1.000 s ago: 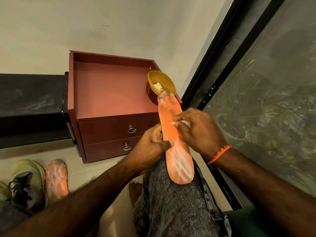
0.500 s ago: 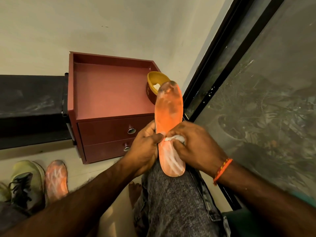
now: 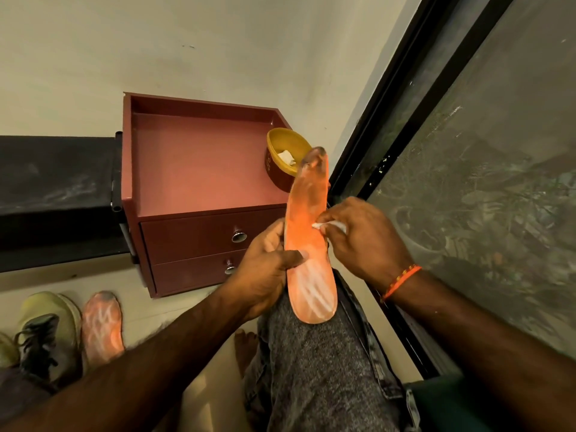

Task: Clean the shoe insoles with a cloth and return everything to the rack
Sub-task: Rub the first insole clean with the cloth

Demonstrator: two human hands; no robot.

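Currently your left hand (image 3: pixel 265 269) is gripping the insole (image 3: pixel 308 244) while your right hand (image 3: pixel 364 241) is pinching the cloth (image 3: pixel 327 225); hard rubbing risks it slipping off your knee.

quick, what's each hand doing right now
Left hand: grips the insole.
Right hand: pinches the cloth against the insole.

One camera on my head, looking forward and down.

The single wide-angle view sits close above my lap, so my hands (image 3: pixel 314 254) and knee (image 3: pixel 314 353) fill the lower middle. Beyond them it takes in the floor (image 3: pixel 174 310), a small red cabinet (image 3: pixel 199 169) against the wall, and a dark window (image 3: pixel 486 157) bending along the right edge.
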